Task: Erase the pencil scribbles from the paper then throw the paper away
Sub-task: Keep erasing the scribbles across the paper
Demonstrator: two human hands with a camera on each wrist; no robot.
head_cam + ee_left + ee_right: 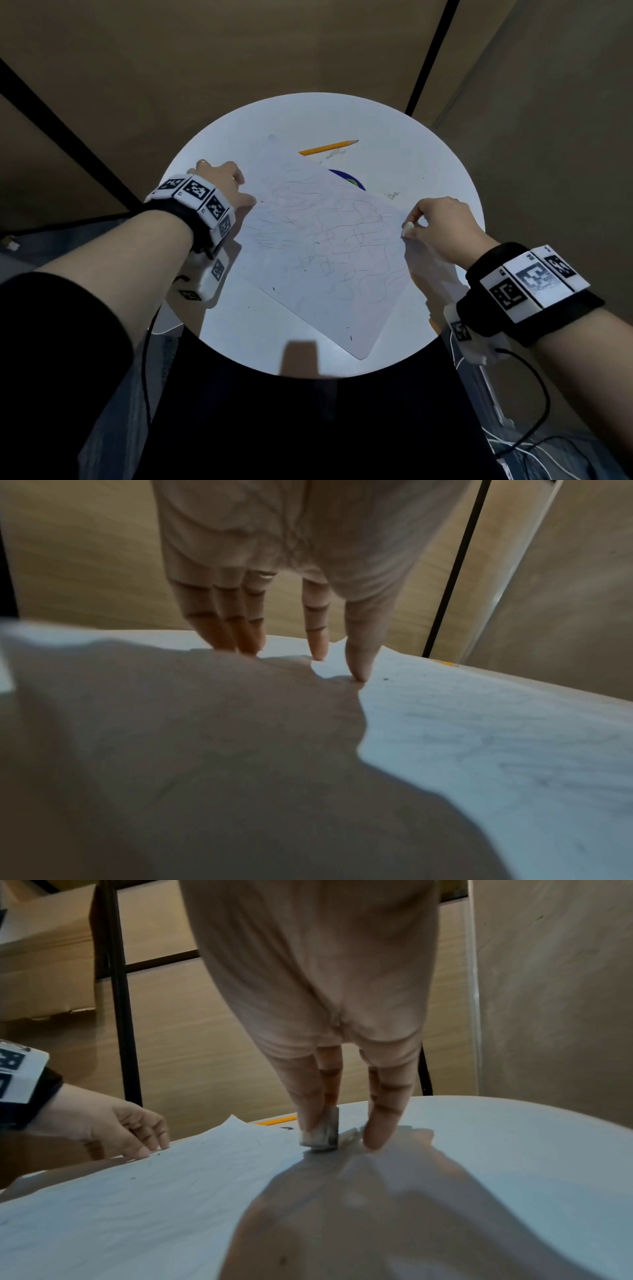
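Note:
A white sheet of paper (318,246) covered in pencil scribbles lies askew on the round white table (428,154). My left hand (226,185) presses its left edge with straight fingers (318,647) and the thumb tip down on the sheet (514,737). At the sheet's right edge my right hand (438,222) pinches a small white eraser (407,229), whose smudged end (320,1135) touches the paper (137,1204). The left hand (113,1129) also shows in the right wrist view.
A yellow pencil (328,147) lies on the table beyond the paper, with eraser crumbs (392,195) nearby. A blue and green round thing (349,179) peeks from under the sheet's far edge. Cables (527,445) hang at the lower right. Brown walls with black bars surround the table.

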